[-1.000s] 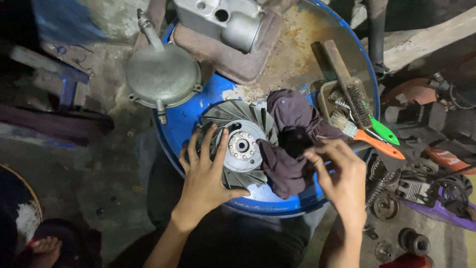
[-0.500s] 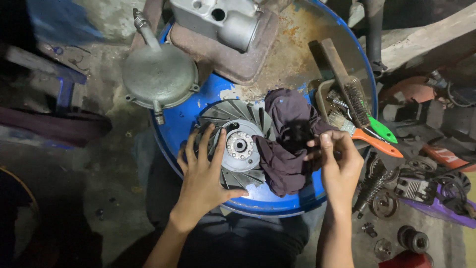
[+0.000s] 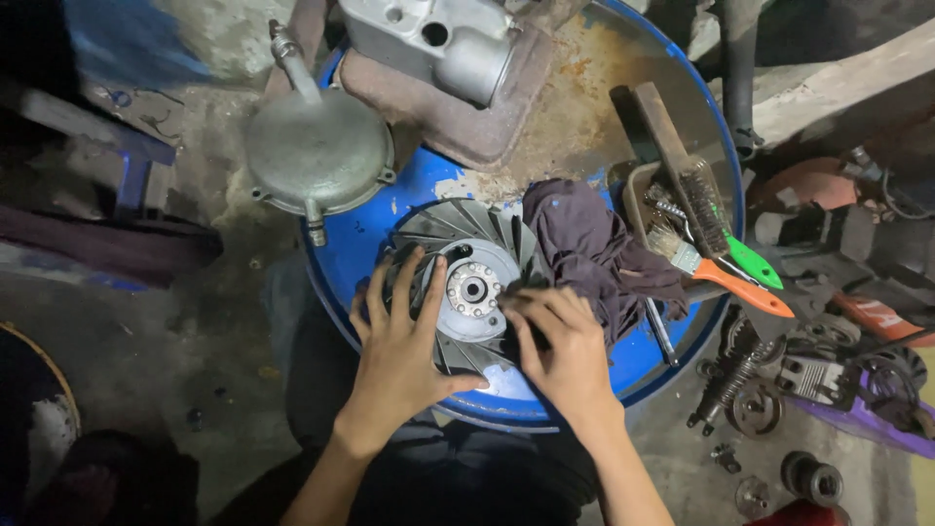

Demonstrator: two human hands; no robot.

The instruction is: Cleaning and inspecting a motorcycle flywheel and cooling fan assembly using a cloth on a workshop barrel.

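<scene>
A round finned metal fan wheel [image 3: 474, 248] with a pale hub lies on top of a blue drum [image 3: 643, 356]. My left hand [image 3: 404, 341] lies flat on the wheel's left side, fingers spread. My right hand [image 3: 560, 346] presses on the wheel's right side at the edge of a dark purple rag [image 3: 594, 248], fingers curled; whether it grips the rag is unclear. The rag lies bunched on the drum, just right of the wheel.
A round grey metal cover [image 3: 317, 151] and a cast silver housing [image 3: 438, 44] sit at the drum's far side. A wire brush [image 3: 682, 170], a paintbrush with an orange handle [image 3: 726, 278] and a green-handled tool [image 3: 750, 261] lie right. Springs and gears [image 3: 750, 390] litter the floor.
My right hand has moved left from the rag's right side onto the wheel's right edge. My left hand stays on the wheel. The view has shifted slightly.
</scene>
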